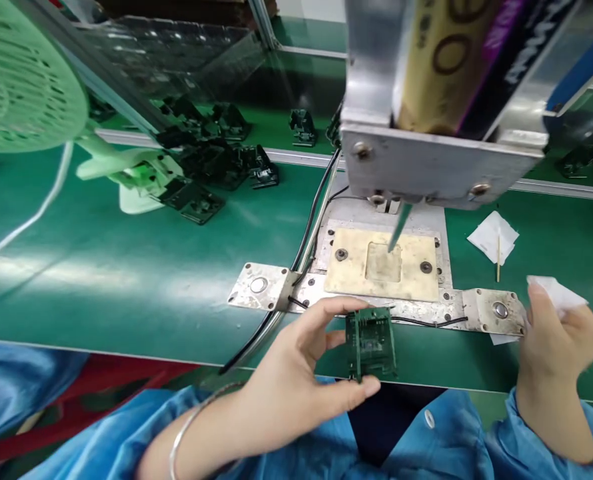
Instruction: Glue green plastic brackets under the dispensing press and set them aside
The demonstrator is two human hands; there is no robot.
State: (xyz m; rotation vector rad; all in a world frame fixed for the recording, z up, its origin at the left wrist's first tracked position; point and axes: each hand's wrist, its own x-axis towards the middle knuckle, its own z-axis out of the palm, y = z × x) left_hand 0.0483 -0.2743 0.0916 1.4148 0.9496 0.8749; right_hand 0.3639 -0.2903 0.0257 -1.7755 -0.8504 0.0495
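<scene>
My left hand point(296, 370) pinches a small green circuit board point(370, 341) between thumb and fingers, holding it upright just in front of the machine's base. My right hand point(551, 340) is closed on a white tissue point(559, 293) at the right end of the metal base plate point(491, 310). Behind the board lies a brass fixture plate point(411, 280) with a square recess point(384, 261). A thin needle tip point(399, 227) points down at the recess from the metal press head point(426, 160) above.
Several black plastic parts point(211, 160) lie on the green bench at the back left, beside a pale green fan point(21, 73). Black cables point(306, 240) run from the fixture toward me. A folded white wipe with a wooden stick point(496, 240) sits at the right.
</scene>
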